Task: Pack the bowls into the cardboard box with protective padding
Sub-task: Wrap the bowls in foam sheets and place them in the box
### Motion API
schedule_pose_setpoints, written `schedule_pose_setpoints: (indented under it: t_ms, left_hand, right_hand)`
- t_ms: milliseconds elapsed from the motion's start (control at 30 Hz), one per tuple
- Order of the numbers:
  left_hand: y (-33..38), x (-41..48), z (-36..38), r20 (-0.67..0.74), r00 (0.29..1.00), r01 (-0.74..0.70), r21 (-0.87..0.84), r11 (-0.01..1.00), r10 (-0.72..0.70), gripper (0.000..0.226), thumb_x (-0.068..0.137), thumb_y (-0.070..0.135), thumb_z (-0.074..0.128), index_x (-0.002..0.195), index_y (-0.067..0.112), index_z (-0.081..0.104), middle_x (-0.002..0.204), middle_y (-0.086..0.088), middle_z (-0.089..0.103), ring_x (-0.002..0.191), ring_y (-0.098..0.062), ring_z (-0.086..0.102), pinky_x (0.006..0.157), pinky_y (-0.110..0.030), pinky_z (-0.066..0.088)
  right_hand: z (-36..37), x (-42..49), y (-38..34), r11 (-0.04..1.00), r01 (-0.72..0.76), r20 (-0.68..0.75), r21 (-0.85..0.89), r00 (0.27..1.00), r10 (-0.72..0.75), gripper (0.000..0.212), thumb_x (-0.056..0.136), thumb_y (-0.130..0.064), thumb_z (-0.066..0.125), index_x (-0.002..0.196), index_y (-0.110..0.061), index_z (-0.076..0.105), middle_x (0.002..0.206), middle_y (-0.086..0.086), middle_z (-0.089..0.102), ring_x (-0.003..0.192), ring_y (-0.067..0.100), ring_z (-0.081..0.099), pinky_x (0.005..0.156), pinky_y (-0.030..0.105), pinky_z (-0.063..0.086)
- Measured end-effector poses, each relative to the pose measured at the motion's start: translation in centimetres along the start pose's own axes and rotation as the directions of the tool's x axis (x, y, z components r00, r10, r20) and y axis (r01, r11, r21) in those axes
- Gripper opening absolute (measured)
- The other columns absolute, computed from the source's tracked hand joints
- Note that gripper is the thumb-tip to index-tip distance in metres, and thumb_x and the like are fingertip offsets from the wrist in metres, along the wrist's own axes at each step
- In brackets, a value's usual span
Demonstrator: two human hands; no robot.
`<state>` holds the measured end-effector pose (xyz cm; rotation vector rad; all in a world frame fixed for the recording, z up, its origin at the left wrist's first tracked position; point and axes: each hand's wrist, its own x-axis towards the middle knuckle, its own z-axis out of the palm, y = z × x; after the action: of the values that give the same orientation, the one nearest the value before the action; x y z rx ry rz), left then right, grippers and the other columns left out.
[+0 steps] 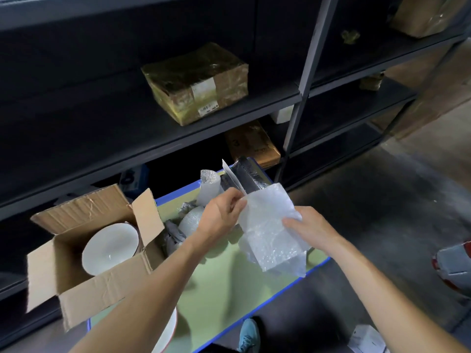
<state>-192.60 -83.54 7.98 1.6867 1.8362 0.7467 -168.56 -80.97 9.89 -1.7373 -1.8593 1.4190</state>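
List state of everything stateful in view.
Brown cardboard box: flaps open, white bowl inside, tilted.
Clear bubble-wrap sheet: held off the table in both hands.
Left hand: pinching sheet's top edge.
Right hand: gripping sheet's side.
Taped parcel on shelf: sealed.

I hold a sheet of bubble wrap [274,229] above the green desk [229,281] at the frame's centre: my left grip [224,215] pinches its upper left edge, my right grip [309,229] clasps its right side. At lower left an open cardboard box [84,273] holds a white bowl [109,248] tilted on its side. Another bowl [167,332] peeks out beneath my left forearm. Wrapped bundles [183,225] lie between box and wrap, and dark shelves [153,138] fill the upper frame
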Motion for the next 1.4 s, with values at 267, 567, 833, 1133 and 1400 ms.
schedule_pose_setpoints:
  t_ms: [267,567,833,1133,1400]
  left_hand:
    - [-0.7,-4.4,-1.3,0.066,0.969,0.246,-0.206,0.947,-0.237,0.021,0.093,0.044,0.059,0.103,0.026,0.061,0.085,0.003,0.073,0.079,-0.016,0.068,0.073,-0.037,0.055]
    - [-3.0,-10.5,-5.0,-0.146,0.938,0.286,-0.18,0.941,-0.313,0.008,0.095,0.032,0.057,0.096,0.029,0.065,0.074,0.012,0.069,0.06,-0.002,0.06,0.057,-0.02,0.046]
    - [-9.2,-21.0,-8.0,-0.36,0.866,0.417,0.138,0.898,-0.347,0.013,0.098,0.028,0.055,0.089,0.027,0.064,0.077,0.01,0.066,0.07,-0.016,0.06,0.062,-0.037,0.049]
    - [-13.6,-27.1,-7.7,-0.361,0.756,0.634,0.192,0.749,-0.547,0.019,0.099,0.041,0.051,0.105,0.025,0.06,0.095,0.008,0.065,0.082,-0.02,0.062,0.065,-0.032,0.045]
    - [-14.4,-26.7,-7.1,-0.112,0.752,0.657,0.196,0.728,-0.649,0.026,0.096,0.029,0.055,0.117,0.013,0.054,0.092,-0.007,0.07,0.071,-0.024,0.058,0.067,-0.037,0.052]
  right_hand:
    - [2.4,-1.7,-2.6,0.93,-0.089,0.101,0.355,0.993,0.057,0.014,0.092,-0.021,0.064,0.105,-0.027,0.065,0.107,-0.003,0.071,0.099,0.015,0.068,0.092,0.039,0.053]
    - [6.7,-2.6,-5.8,0.976,0.051,0.093,0.211,0.993,-0.072,0.011,0.094,-0.02,0.062,0.092,-0.022,0.072,0.089,-0.007,0.075,0.091,0.012,0.069,0.081,0.03,0.051]
    - [11.8,-3.5,-8.5,0.984,0.125,0.18,0.128,0.973,-0.147,0.008,0.095,-0.019,0.059,0.087,-0.018,0.059,0.087,0.0,0.062,0.084,0.016,0.06,0.077,0.03,0.046]
    - [17.1,-4.0,-10.4,0.982,0.184,0.308,-0.03,0.937,-0.166,0.029,0.089,-0.027,0.057,0.093,0.002,0.058,0.072,0.009,0.056,0.066,0.026,0.052,0.067,0.035,0.045]
    - [18.6,-4.9,-9.8,0.99,0.131,0.311,-0.059,0.945,-0.106,0.025,0.092,-0.02,0.056,0.084,0.003,0.056,0.074,0.005,0.048,0.069,0.017,0.044,0.064,0.031,0.034]
